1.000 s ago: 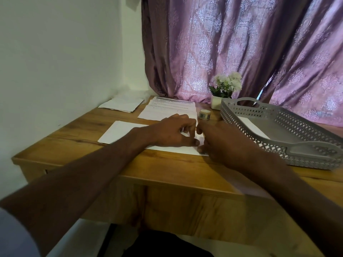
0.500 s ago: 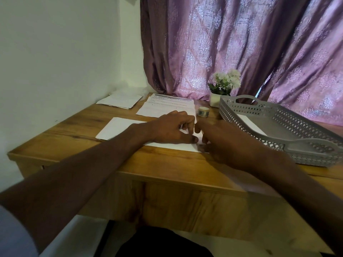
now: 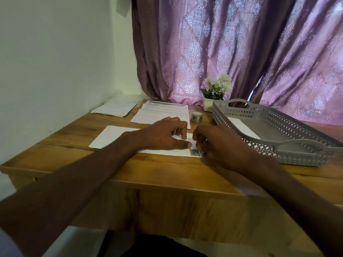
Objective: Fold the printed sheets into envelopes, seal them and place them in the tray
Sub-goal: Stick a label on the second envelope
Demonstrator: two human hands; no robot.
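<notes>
Here, hands on envelope (right edge), tray beside.

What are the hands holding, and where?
The left hand presses the envelope flat near its right end; the right hand pinches that end.

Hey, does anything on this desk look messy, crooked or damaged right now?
Nothing stands out. The envelope lies flat under both hands, the printed sheets are stacked, and the tray sits level.

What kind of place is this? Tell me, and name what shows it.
Probably a home desk corner set up for paperwork: a wooden desk against a white wall, a purple patterned curtain behind it, and a small potted flower beside a grey plastic tray.
</notes>
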